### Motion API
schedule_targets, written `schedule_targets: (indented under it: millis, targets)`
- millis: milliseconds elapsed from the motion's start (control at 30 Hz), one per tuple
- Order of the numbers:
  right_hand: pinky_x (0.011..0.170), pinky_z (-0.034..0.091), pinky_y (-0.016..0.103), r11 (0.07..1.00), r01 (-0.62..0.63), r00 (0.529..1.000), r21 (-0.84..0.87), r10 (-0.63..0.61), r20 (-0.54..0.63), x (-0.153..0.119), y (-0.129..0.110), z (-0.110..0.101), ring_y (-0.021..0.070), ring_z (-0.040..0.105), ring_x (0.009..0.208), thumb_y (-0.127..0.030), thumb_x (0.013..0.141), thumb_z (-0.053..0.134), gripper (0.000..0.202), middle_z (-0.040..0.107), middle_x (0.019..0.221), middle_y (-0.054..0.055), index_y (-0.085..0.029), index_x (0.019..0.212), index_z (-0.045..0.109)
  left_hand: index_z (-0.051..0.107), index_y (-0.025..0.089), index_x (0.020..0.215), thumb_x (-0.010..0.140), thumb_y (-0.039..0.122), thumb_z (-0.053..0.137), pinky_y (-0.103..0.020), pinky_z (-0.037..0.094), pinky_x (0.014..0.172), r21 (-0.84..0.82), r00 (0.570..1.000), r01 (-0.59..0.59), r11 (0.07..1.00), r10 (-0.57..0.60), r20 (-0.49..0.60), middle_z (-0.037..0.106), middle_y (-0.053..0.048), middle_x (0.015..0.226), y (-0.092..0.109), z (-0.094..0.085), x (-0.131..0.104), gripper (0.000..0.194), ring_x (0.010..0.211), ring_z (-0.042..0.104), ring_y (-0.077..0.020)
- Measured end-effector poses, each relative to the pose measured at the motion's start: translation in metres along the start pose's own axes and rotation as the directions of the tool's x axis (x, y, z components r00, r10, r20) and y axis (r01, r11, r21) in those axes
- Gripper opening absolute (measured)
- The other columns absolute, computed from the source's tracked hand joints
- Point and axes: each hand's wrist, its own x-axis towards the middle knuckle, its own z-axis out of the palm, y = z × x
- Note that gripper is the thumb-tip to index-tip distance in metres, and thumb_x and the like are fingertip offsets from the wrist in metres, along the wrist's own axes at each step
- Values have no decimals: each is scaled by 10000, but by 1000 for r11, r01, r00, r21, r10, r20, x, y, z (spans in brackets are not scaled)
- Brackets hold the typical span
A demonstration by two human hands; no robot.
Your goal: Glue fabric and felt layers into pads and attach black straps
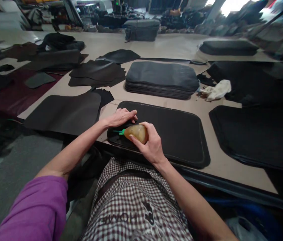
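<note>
In my right hand (pixel 154 144) is a rounded, amber squeeze bottle (pixel 137 133), gripped between thumb and fingers. Its thin green nozzle (pixel 120 132) points left, low over the left end of a black rounded-corner panel (pixel 174 130). A pale line runs along the panel's border. My left hand (pixel 121 117) rests on that same end, just beyond the nozzle, fingers stretched to the right and partly hidden. I see nothing held in it.
Behind the panel stands a stack of similar black panels (pixel 161 75). A dark sheet (pixel 63 112) lies left, more black pieces (pixel 257 134) lie right. A whitish crumpled cloth (pixel 218 90) sits near the stack. The table's front edge (pixel 231 179) runs close to my apron (pixel 136 201).
</note>
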Motion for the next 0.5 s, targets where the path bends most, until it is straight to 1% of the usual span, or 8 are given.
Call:
schedule_targets:
  millis: [67, 133, 200, 233, 300, 367, 433, 500]
  targets:
    - [943, 566, 449, 996, -81, 996, 26, 81, 26, -4, 2, -19, 265, 642, 1050, -459, 878, 772, 440, 645, 1154, 75, -257, 1217, 577, 758, 203, 1226, 1069, 634, 110, -424, 338, 1107, -18, 1000, -8, 1000, 8, 3, 786, -66, 1116, -1, -1, 0, 794, 1181, 618, -268]
    - [849, 596, 413, 960, -237, 970, 150, 227, 84, -9, 9, -46, 249, 654, 998, -443, 862, 784, 441, 655, 1144, 55, -273, 1221, 591, 744, 242, 1252, 1076, 614, 160, -419, 340, 1108, 6, 1000, -24, 1000, 24, 10, 777, -48, 1157, -4, 0, -1, 714, 1196, 602, -259]
    - [694, 602, 351, 844, -393, 919, 365, 371, 131, -15, 23, -77, 228, 667, 928, -414, 847, 789, 451, 666, 1127, 34, -296, 1235, 591, 725, 277, 1272, 1064, 596, 309, -421, 352, 1097, 75, 999, -50, 996, 50, 1, 749, -40, 1233, -9, 3, 0, 564, 1221, 573, -262]
    - [636, 592, 327, 762, -432, 896, 482, 425, 132, -18, 32, -94, 221, 672, 904, -395, 834, 791, 464, 672, 1126, 26, -307, 1241, 587, 715, 287, 1278, 1045, 569, 402, -426, 356, 1091, 114, 998, -63, 991, 64, -10, 737, -40, 1253, -13, 6, 1, 482, 1229, 559, -266]
    - [597, 592, 312, 613, -419, 857, 670, 510, 70, -20, 54, -130, 219, 686, 886, -355, 780, 803, 493, 687, 1126, 26, -301, 1225, 599, 698, 288, 1278, 998, 469, 549, -440, 356, 1084, 178, 995, -89, 980, 97, -36, 739, -40, 1210, -20, 11, 6, 365, 1213, 553, -267]
    - [645, 627, 337, 509, -347, 801, 788, 598, -34, -17, 75, -166, 225, 704, 895, -326, 710, 814, 489, 703, 1112, 46, -264, 1164, 642, 687, 277, 1260, 963, 362, 617, -452, 346, 1086, 222, 989, -116, 968, 133, -64, 749, -33, 1117, -22, 16, 11, 317, 1169, 567, -258]
    - [699, 649, 353, 454, -262, 734, 852, 667, -130, -7, 91, -193, 232, 717, 909, -325, 678, 804, 425, 711, 1071, 77, -226, 1076, 690, 686, 254, 1227, 929, 295, 667, -457, 350, 1079, 276, 983, -116, 954, 151, -109, 738, -42, 1073, -16, 20, 12, 302, 1122, 579, -257]
    - [724, 641, 341, 482, -164, 714, 861, 660, -233, 11, 103, -203, 238, 722, 965, -366, 766, 742, 347, 710, 1103, 111, -216, 1079, 722, 690, 222, 1180, 912, 265, 694, -456, 370, 1060, 329, 970, -70, 942, 142, -199, 715, -68, 1070, -5, 21, 5, 272, 1084, 585, -263]
